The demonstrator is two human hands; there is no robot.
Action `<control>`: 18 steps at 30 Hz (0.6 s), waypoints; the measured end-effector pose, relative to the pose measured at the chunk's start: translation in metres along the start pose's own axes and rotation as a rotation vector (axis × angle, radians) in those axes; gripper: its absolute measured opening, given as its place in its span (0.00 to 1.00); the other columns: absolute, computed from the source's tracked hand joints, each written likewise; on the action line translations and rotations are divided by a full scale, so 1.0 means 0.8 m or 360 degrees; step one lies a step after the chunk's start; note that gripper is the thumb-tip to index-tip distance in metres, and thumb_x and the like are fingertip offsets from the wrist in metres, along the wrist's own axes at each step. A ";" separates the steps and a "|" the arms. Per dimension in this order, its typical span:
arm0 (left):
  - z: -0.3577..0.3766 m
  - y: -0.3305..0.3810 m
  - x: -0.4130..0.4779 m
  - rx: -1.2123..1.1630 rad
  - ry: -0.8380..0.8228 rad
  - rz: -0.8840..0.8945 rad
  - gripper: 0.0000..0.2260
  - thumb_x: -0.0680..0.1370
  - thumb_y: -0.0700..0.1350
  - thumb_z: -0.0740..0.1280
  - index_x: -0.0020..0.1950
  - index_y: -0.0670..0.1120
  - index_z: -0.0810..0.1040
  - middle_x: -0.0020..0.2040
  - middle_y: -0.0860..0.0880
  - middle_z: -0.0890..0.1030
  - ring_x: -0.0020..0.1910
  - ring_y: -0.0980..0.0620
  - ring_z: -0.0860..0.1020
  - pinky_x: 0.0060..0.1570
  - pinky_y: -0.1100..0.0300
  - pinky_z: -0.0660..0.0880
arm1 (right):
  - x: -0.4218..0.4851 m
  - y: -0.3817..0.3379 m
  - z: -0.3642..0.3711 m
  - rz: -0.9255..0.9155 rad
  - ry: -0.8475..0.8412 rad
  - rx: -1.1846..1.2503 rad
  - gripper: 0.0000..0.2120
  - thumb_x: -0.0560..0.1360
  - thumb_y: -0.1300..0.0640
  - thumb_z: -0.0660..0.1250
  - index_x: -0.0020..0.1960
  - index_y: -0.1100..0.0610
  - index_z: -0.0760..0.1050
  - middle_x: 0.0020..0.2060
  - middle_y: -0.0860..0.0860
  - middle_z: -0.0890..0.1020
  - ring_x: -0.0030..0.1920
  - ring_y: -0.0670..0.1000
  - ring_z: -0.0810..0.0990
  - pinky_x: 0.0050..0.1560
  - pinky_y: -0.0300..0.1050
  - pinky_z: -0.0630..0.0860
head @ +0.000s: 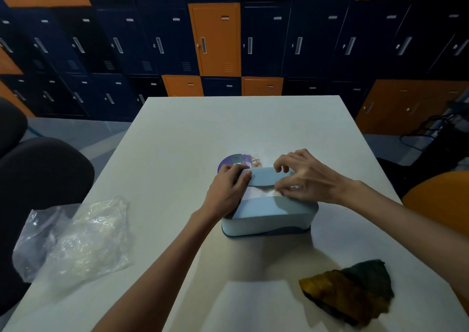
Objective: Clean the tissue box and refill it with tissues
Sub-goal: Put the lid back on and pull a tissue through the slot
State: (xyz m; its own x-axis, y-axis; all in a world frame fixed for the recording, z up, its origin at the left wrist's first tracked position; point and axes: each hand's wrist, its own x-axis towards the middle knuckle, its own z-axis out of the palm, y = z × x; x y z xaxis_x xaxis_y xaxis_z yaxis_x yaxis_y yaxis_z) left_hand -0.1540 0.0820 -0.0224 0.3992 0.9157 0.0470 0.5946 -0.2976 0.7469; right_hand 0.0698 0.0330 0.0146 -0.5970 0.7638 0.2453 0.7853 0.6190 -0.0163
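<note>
A light blue tissue box (269, 217) stands on the white table (203, 128), right of centre. White tissues (257, 193) show through the gap under its raised blue lid (262, 176). My left hand (227, 192) grips the lid's left end, thumb on top. My right hand (302, 176) holds the lid's right end, with fingers curled over its top edge and thumb below near the tissues. A folded yellow and dark green cloth (349, 293) lies on the table at the near right.
A crumpled clear plastic bag (76, 240) lies at the table's left edge. A round purple pack (237, 161) lies just behind the box. A dark chair (38, 174) stands on the left, an orange seat (441, 199) on the right, lockers behind.
</note>
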 end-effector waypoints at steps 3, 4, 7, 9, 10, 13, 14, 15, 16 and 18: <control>-0.002 0.003 -0.001 0.0208 0.0098 0.0081 0.14 0.81 0.53 0.60 0.65 0.53 0.74 0.63 0.48 0.73 0.61 0.48 0.73 0.60 0.48 0.70 | -0.005 -0.003 0.007 0.0168 0.0052 0.0209 0.10 0.73 0.50 0.65 0.42 0.51 0.84 0.47 0.53 0.77 0.43 0.49 0.77 0.47 0.53 0.74; -0.003 0.007 -0.003 0.0303 0.0150 0.0185 0.14 0.81 0.51 0.61 0.65 0.53 0.74 0.64 0.49 0.73 0.61 0.49 0.73 0.61 0.49 0.68 | -0.006 -0.004 0.009 0.0218 0.0077 0.0263 0.08 0.73 0.51 0.66 0.42 0.51 0.84 0.47 0.52 0.77 0.43 0.49 0.77 0.47 0.53 0.75; -0.007 0.023 -0.010 0.0418 0.0145 0.0542 0.11 0.78 0.51 0.63 0.60 0.52 0.77 0.64 0.49 0.73 0.61 0.49 0.72 0.61 0.50 0.65 | -0.010 -0.009 0.018 0.0337 0.0146 0.0396 0.09 0.73 0.50 0.67 0.44 0.54 0.82 0.47 0.50 0.76 0.43 0.48 0.76 0.46 0.53 0.75; -0.005 0.032 -0.014 0.0502 0.0057 0.0669 0.09 0.76 0.53 0.66 0.54 0.53 0.80 0.64 0.49 0.73 0.62 0.49 0.71 0.62 0.49 0.65 | -0.012 -0.014 0.020 0.0400 0.0174 0.0492 0.13 0.73 0.46 0.67 0.44 0.56 0.80 0.47 0.50 0.75 0.44 0.48 0.76 0.45 0.49 0.76; -0.003 0.034 -0.015 0.0561 0.0021 0.0693 0.08 0.76 0.53 0.68 0.52 0.53 0.81 0.64 0.49 0.73 0.63 0.48 0.71 0.63 0.47 0.65 | -0.011 -0.016 0.020 0.0431 0.0194 0.0536 0.13 0.73 0.46 0.68 0.44 0.57 0.80 0.47 0.50 0.75 0.43 0.48 0.76 0.45 0.47 0.77; 0.001 0.038 -0.015 0.0638 -0.0009 0.0652 0.08 0.75 0.56 0.68 0.50 0.55 0.82 0.65 0.50 0.73 0.64 0.49 0.70 0.64 0.44 0.63 | -0.008 -0.019 0.019 0.0520 0.0225 0.0602 0.07 0.70 0.55 0.74 0.42 0.59 0.80 0.46 0.49 0.73 0.42 0.49 0.77 0.43 0.41 0.77; 0.001 0.038 -0.014 0.0660 -0.0001 0.0620 0.10 0.75 0.58 0.68 0.50 0.55 0.82 0.65 0.51 0.73 0.64 0.49 0.70 0.64 0.46 0.63 | -0.006 -0.021 0.018 0.0552 0.0217 0.0612 0.06 0.70 0.57 0.75 0.42 0.59 0.80 0.46 0.48 0.72 0.42 0.49 0.77 0.44 0.39 0.77; 0.002 0.040 -0.013 0.0695 0.0014 0.0605 0.11 0.75 0.59 0.67 0.50 0.55 0.82 0.65 0.51 0.73 0.63 0.49 0.71 0.64 0.47 0.62 | -0.006 -0.021 0.017 0.0590 0.0203 0.0620 0.06 0.70 0.58 0.75 0.43 0.59 0.80 0.47 0.48 0.72 0.43 0.49 0.77 0.45 0.36 0.77; 0.003 0.041 -0.012 0.0729 0.0030 0.0598 0.12 0.75 0.60 0.67 0.49 0.54 0.82 0.64 0.51 0.73 0.63 0.50 0.71 0.63 0.48 0.62 | -0.005 -0.022 0.015 0.0621 0.0187 0.0629 0.05 0.71 0.58 0.74 0.43 0.59 0.80 0.47 0.47 0.71 0.44 0.49 0.77 0.45 0.35 0.76; 0.003 0.045 -0.010 0.0748 0.0042 0.0602 0.13 0.75 0.59 0.67 0.48 0.51 0.83 0.63 0.51 0.74 0.62 0.49 0.72 0.62 0.50 0.61 | -0.005 -0.022 0.014 0.0663 0.0170 0.0657 0.04 0.72 0.59 0.73 0.44 0.58 0.80 0.47 0.47 0.72 0.45 0.48 0.77 0.46 0.35 0.76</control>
State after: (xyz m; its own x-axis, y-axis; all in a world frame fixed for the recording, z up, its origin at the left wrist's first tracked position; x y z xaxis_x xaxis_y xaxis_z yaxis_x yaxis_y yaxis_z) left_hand -0.1344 0.0632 0.0028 0.6294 0.7274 0.2733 0.6617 -0.6861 0.3024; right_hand 0.0569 0.0210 0.0028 -0.2155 0.9483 0.2328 0.8083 0.3070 -0.5024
